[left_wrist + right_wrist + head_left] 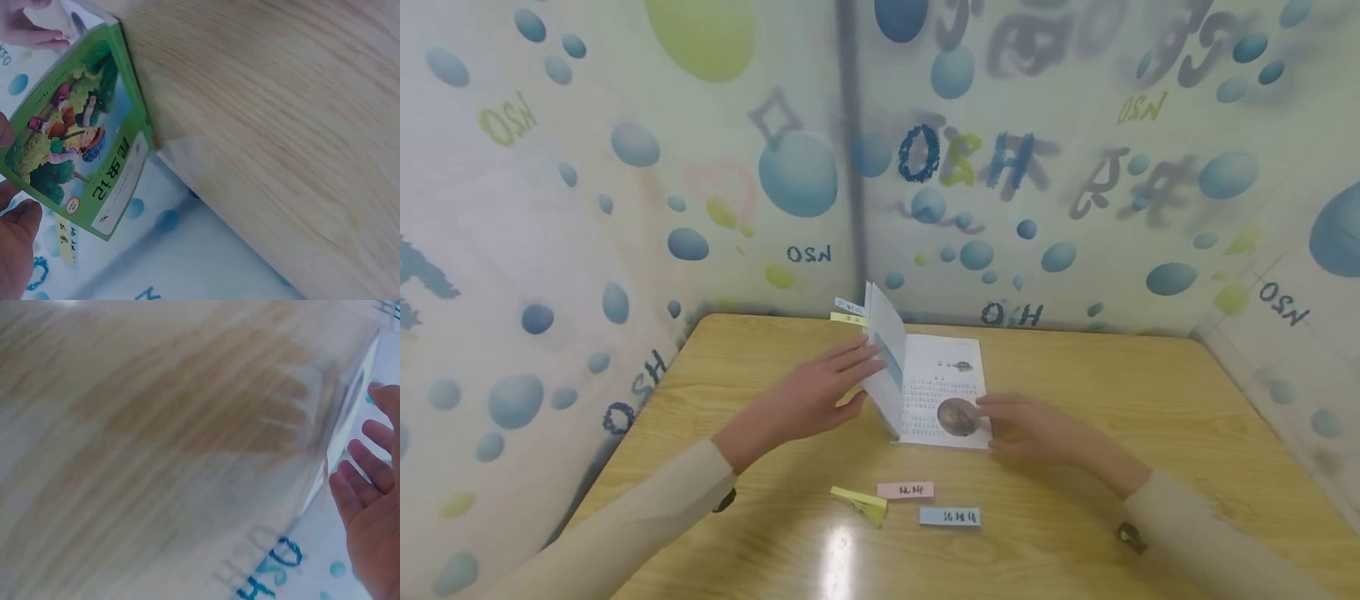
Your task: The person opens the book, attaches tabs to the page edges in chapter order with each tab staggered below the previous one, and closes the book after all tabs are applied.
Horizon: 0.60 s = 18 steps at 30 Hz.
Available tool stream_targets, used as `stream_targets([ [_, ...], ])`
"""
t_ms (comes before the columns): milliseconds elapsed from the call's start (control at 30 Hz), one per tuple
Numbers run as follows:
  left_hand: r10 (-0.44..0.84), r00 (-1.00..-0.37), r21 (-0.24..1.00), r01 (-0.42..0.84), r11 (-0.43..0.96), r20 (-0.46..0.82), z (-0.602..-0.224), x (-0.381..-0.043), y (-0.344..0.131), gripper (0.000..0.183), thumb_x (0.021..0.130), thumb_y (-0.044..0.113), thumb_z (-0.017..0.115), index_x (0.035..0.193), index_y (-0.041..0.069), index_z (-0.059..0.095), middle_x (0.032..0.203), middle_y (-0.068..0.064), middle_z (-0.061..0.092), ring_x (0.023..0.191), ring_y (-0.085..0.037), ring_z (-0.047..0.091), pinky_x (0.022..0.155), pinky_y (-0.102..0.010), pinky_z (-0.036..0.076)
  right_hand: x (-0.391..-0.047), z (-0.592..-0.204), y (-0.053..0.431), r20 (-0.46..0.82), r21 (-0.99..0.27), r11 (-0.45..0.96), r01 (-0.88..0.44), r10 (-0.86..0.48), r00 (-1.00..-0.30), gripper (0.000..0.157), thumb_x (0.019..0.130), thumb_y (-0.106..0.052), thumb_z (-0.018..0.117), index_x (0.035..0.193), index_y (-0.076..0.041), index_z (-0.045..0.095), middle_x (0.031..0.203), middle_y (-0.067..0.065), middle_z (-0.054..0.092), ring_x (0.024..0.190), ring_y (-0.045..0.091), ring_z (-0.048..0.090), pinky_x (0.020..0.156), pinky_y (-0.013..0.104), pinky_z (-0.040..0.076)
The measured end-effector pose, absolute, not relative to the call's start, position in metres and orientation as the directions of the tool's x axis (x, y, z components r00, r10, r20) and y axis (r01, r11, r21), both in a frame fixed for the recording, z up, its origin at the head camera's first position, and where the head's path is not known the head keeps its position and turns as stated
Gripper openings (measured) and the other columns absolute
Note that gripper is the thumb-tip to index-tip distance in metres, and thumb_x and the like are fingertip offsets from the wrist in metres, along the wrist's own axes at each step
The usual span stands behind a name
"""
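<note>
A book (943, 392) stands part open on the wooden table. Its right page lies flat with text and a round picture; the left part is raised. In the left wrist view, the green illustrated cover (75, 131) faces outward. My left hand (808, 400) holds the raised part at its outer edge, fingers on the inner side. Blue and yellow tabs (848, 317) stick out from that edge. My right hand (1037, 429) is beside the right page's outer edge, fingers loosely extended; in the right wrist view, the fingers (369, 472) appear to grip nothing.
Nearer the table's front lie a folded yellow strip (861, 503), a pink strip (906, 490) and a blue strip (950, 517), the last two with handwriting. Patterned wall sheeting (760, 233) rises behind and along both sides of the table (760, 517).
</note>
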<state>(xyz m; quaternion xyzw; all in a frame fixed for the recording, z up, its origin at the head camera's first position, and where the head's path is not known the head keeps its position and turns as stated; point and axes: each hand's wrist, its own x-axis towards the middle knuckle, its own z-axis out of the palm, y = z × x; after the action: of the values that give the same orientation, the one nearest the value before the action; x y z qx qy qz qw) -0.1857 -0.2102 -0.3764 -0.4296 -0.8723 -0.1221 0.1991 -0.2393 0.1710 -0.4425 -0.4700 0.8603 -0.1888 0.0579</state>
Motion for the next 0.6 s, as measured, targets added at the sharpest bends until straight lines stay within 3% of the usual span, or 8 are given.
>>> stream_targets([
  [300,0.730,-0.506,0.101,0.847,0.523,0.460,-0.374,-0.209,-0.155,0.058,0.094,0.008,0.069,0.148,0.006,0.049,0.158,-0.013,0.039,0.148,-0.029,0.028,0.113,-0.041,0.035,-0.244,-0.426,0.204,0.204,-0.405,0.536,-0.741,-0.737,-0.644,0.041,0.090,-0.007,0.077,0.129,0.001,0.065,0.133,0.019,0.062,0.126,0.041,0.055,0.104,0.058,0.042],
  [400,0.729,-0.491,0.133,0.860,0.492,0.477,-0.383,-0.219,-0.136,0.067,0.092,0.007,0.071,0.152,0.007,0.042,0.161,-0.012,0.033,0.149,-0.028,0.026,0.107,-0.036,0.043,-0.246,-0.423,0.214,0.197,-0.407,0.575,-0.710,-0.704,-0.682,0.043,0.091,-0.007,0.076,0.131,0.001,0.064,0.135,0.019,0.061,0.127,0.043,0.054,0.104,0.059,0.041],
  [533,0.725,-0.538,0.171,0.837,0.519,0.431,-0.404,-0.229,-0.117,0.076,0.092,0.012,0.073,0.156,0.006,0.032,0.161,-0.013,0.030,0.146,-0.023,0.032,0.096,-0.027,0.049,-0.248,-0.422,0.224,0.204,-0.398,0.600,-0.694,-0.680,-0.704,0.040,0.092,-0.008,0.076,0.130,0.000,0.065,0.134,0.020,0.061,0.126,0.043,0.054,0.104,0.059,0.042],
  [600,0.729,-0.596,0.192,0.802,0.566,0.337,-0.414,-0.232,-0.111,0.075,0.096,0.018,0.070,0.157,0.006,0.030,0.161,-0.015,0.029,0.145,-0.024,0.032,0.102,-0.028,0.045,-0.248,-0.423,0.228,0.216,-0.400,0.601,-0.692,-0.672,-0.708,0.040,0.092,-0.009,0.076,0.129,0.000,0.065,0.134,0.020,0.062,0.125,0.043,0.055,0.103,0.059,0.042],
])
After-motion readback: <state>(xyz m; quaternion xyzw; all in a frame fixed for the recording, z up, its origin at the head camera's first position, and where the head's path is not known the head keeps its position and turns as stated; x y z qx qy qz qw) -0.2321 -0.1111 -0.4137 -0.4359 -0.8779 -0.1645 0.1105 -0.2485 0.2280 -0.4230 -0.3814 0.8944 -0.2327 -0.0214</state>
